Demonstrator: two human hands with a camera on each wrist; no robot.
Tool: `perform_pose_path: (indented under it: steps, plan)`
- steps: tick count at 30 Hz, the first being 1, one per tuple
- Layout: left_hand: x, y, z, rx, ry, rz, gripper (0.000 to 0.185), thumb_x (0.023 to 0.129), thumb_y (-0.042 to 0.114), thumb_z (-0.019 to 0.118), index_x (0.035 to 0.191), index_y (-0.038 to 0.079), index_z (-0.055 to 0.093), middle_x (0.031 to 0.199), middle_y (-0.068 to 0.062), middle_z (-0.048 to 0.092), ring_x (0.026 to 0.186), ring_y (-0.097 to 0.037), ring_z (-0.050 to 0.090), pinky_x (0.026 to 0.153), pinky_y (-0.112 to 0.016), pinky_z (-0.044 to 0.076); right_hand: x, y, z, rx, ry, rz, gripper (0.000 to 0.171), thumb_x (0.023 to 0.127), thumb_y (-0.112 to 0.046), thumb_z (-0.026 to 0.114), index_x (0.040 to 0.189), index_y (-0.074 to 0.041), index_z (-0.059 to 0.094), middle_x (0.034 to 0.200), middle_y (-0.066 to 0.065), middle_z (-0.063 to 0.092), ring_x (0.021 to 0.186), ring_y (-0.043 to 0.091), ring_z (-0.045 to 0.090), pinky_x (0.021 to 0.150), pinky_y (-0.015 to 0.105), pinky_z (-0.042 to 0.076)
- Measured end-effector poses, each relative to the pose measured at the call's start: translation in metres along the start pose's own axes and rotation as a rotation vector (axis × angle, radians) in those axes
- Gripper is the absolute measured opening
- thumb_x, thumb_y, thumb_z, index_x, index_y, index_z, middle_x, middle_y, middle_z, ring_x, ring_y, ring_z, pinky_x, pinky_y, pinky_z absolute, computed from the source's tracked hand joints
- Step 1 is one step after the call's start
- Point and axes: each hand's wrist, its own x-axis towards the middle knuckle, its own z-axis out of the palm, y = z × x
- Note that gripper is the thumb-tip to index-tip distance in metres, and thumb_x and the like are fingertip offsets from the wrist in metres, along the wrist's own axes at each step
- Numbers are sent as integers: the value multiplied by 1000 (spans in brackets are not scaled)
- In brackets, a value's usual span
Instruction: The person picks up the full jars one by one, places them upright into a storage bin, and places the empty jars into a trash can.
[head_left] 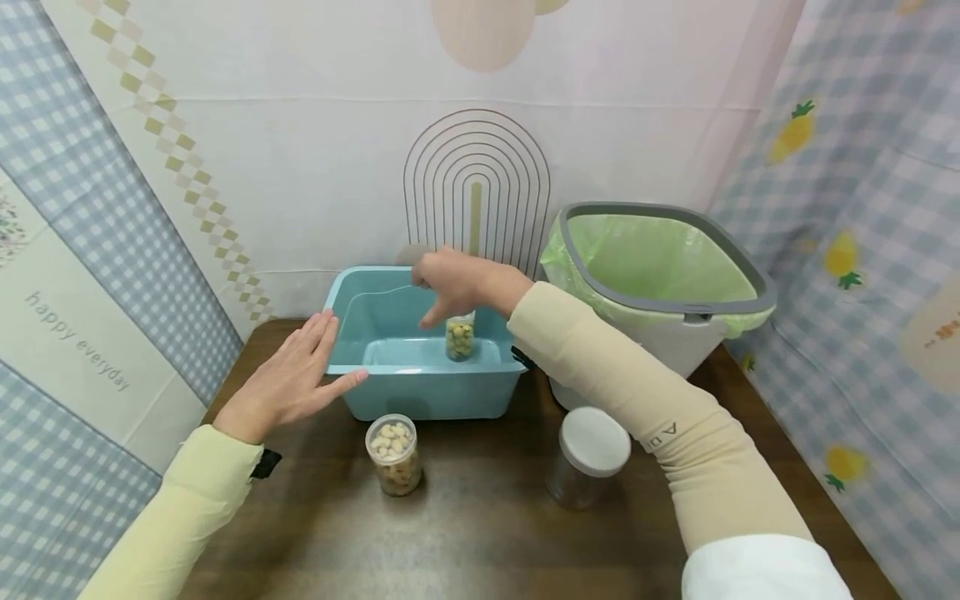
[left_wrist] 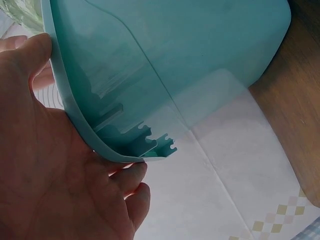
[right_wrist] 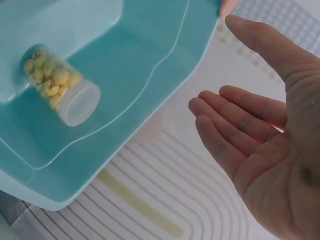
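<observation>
Capped jar (head_left: 460,337) of yellowish, perhaps nut-like pieces inside teal tub (head_left: 420,392).

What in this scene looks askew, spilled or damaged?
Nothing stands out. One lidded jar stands upright in the teal tub; the open jar of nuts and the white-lidded jar stand upright on the table, with no spill visible.

Teal tub (head_left: 420,392) open on top; one capped jar (head_left: 460,337) stands inside. Lidless jar (head_left: 393,456) and lidded jar (head_left: 588,457) flank bare table (head_left: 480,533) in front. Bin (head_left: 660,283) crowds tub's right.
</observation>
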Motion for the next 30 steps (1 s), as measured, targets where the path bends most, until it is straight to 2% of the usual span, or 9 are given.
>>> perform_pose_path:
  steps: [4, 9, 14, 16, 22, 28, 30]
  plan:
    - [-1, 0, 0, -4, -11, -4, 103, 106, 64, 47, 166, -9, 6, 176, -28, 3, 164, -47, 7, 132, -65, 12, -7, -11, 0, -3, -22, -44, 68, 92, -38, 84, 145, -3, 61, 144, 11, 65, 130, 24, 60, 114, 39, 50]
    - [-2, 1, -1, -1, -11, 0, 103, 107, 64, 47, 166, -9, 6, 176, -28, 3, 164, -48, 7, 131, -67, 13, -17, -24, 2, 19, -46, -96, 59, 91, -39, 84, 134, -4, 66, 134, 10, 68, 126, 24, 62, 110, 38, 53]
    - [-1, 1, -2, 4, -13, 7, 102, 107, 64, 47, 166, -10, 6, 176, -29, 3, 164, -48, 7, 131, -67, 13, -27, -35, 7, 34, -76, -117, 64, 91, -38, 84, 140, -3, 62, 142, 11, 65, 133, 22, 61, 113, 36, 52]
    - [-1, 0, -3, 5, -15, 8, 102, 107, 64, 47, 166, -9, 6, 176, -28, 2, 164, -48, 6, 131, -67, 13, -31, -38, 10, 46, -82, -118, 72, 91, -37, 85, 148, -4, 57, 150, 9, 62, 139, 22, 59, 116, 36, 51]
    - [0, -1, -2, 1, -17, 10, 103, 107, 63, 47, 166, -10, 6, 176, -29, 2, 164, -48, 6, 131, -67, 13, -37, -47, 23, 35, -104, -153, 75, 90, -39, 86, 149, -3, 57, 150, 9, 63, 137, 21, 62, 115, 35, 53]
    - [0, 0, -2, 0, -17, 11, 103, 107, 64, 47, 166, -10, 5, 176, -29, 1, 164, -48, 6, 131, -67, 13, -41, -54, 39, 30, -124, -215, 71, 89, -37, 87, 145, -1, 60, 143, 10, 67, 125, 22, 67, 108, 36, 56]
    - [0, 0, -2, 1, -17, 12, 103, 107, 64, 47, 166, -10, 5, 176, -28, 1, 164, -48, 6, 131, -67, 13, -43, -57, 45, 28, -134, -225, 70, 90, -36, 86, 145, -1, 60, 144, 11, 67, 126, 22, 67, 109, 36, 55]
